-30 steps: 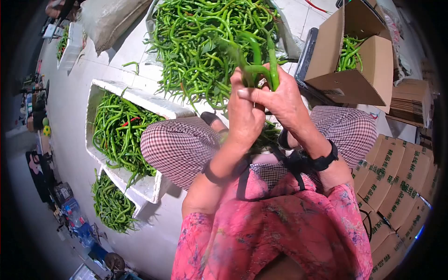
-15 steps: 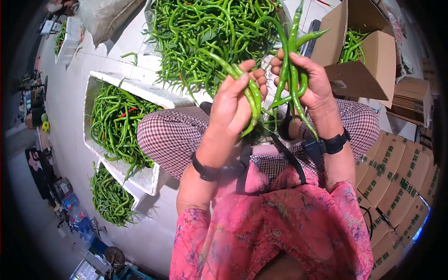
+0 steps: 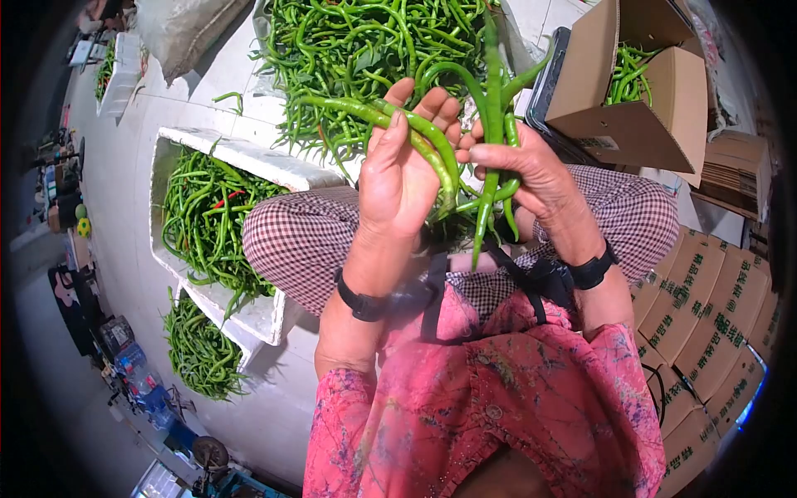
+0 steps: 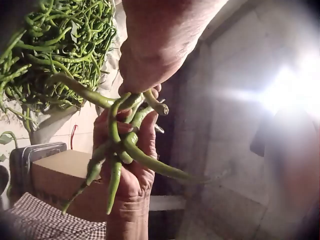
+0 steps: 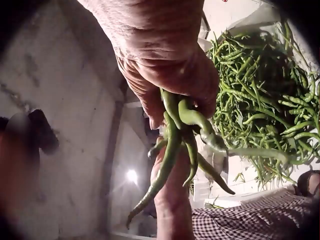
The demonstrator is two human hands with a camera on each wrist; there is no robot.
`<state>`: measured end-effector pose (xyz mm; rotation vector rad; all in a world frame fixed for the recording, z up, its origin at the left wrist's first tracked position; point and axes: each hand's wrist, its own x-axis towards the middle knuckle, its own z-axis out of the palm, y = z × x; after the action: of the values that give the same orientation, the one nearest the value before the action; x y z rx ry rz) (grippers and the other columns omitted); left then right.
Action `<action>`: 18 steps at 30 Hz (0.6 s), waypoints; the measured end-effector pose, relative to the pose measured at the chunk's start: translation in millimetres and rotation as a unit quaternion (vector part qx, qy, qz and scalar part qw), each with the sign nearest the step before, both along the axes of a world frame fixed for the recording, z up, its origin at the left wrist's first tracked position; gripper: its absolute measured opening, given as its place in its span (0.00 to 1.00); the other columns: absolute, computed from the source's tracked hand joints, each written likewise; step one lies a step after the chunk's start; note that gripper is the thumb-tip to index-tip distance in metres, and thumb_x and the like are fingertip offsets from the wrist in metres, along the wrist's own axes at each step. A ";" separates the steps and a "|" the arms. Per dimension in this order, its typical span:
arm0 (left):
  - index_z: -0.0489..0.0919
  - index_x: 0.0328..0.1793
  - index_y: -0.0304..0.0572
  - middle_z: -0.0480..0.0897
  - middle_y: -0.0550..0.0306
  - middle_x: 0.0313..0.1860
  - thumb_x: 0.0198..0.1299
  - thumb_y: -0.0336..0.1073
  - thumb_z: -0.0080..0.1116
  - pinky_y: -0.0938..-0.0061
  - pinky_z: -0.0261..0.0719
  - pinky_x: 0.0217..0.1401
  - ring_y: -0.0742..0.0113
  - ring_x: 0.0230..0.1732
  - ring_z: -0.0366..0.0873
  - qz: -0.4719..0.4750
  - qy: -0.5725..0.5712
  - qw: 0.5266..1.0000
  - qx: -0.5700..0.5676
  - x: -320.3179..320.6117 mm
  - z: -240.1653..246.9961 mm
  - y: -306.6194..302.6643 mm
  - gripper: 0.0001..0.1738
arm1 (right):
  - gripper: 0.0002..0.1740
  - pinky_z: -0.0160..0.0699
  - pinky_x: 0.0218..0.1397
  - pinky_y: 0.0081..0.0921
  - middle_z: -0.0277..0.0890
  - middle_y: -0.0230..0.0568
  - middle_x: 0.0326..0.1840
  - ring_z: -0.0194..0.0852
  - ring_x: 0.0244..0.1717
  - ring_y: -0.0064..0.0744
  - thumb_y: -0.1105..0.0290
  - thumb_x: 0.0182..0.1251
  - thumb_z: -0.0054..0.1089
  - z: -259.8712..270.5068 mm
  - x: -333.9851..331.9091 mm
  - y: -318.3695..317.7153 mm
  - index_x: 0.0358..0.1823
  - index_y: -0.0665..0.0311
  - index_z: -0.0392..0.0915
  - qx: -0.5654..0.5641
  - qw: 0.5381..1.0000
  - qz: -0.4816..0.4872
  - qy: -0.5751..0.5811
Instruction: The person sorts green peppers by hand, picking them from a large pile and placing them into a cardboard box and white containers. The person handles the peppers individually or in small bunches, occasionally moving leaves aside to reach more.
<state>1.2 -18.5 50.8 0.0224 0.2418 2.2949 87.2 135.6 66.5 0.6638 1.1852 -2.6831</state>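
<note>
In the head view the left hand (image 3: pixel 398 178), palm turned up, holds a few long green peppers (image 3: pixel 427 137) under its thumb, its other fingers loosely bent. Beside it the right hand (image 3: pixel 540 178) grips several green peppers (image 3: pixel 493 108) between thumb and fingers, some tips pointing up and others hanging below the palm. The two hands are close together over the lap. From the left wrist view, peppers (image 4: pixel 115 185) cross in front of the right hand (image 4: pixel 132 185). The right wrist view shows peppers (image 5: pixel 167 160) hanging beneath the right hand (image 5: pixel 165 60).
A large heap of green peppers (image 3: pixel 349 50) lies beyond the hands. White foam boxes (image 3: pixel 241 162) of peppers stand at the left. An open cardboard box (image 3: pixel 635 137) with peppers is at the upper right, above flattened cartons (image 3: pixel 706 315). A sack (image 3: pixel 187 37) lies at the upper left.
The hands were together a second ago, then came apart with peppers in each. Since then the right hand has moved left, closer to the left hand, and its peppers now stand more upright.
</note>
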 end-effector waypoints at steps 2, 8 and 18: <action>0.61 0.68 0.44 0.73 0.44 0.60 0.71 0.37 0.46 0.57 0.72 0.66 0.51 0.64 0.70 0.064 -0.018 0.996 -0.061 3.5 1.6 3.6 0.22 | 0.21 0.78 0.43 0.18 0.75 0.34 0.39 0.76 0.38 0.23 0.77 0.53 0.71 1.2 3.4 -11.5 0.47 0.66 0.71 0.035 0.999 -0.004 -0.021; 0.60 0.69 0.43 0.70 0.42 0.63 0.71 0.36 0.47 0.59 0.70 0.67 0.50 0.67 0.67 0.067 -0.040 0.991 -0.107 4.5 -11.7 4.4 0.23 | 0.23 0.79 0.37 0.16 0.74 0.31 0.39 0.76 0.35 0.20 0.75 0.57 0.68 -19.5 7.1 -20.7 0.53 0.67 0.70 -0.119 0.992 0.039 -0.017; 0.64 0.66 0.34 0.75 0.45 0.56 0.69 0.30 0.47 0.66 0.75 0.56 0.59 0.56 0.74 0.053 0.026 0.968 -0.245 1.5 -12.5 -11.9 0.21 | 0.17 0.82 0.36 0.18 0.77 0.39 0.39 0.81 0.37 0.27 0.72 0.61 0.66 -29.6 10.4 -7.7 0.49 0.69 0.72 -0.134 0.991 -0.006 -0.012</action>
<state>2.8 -30.4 38.3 -0.1862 0.8485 2.2801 97.7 127.9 36.9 0.6598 0.7963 -2.7629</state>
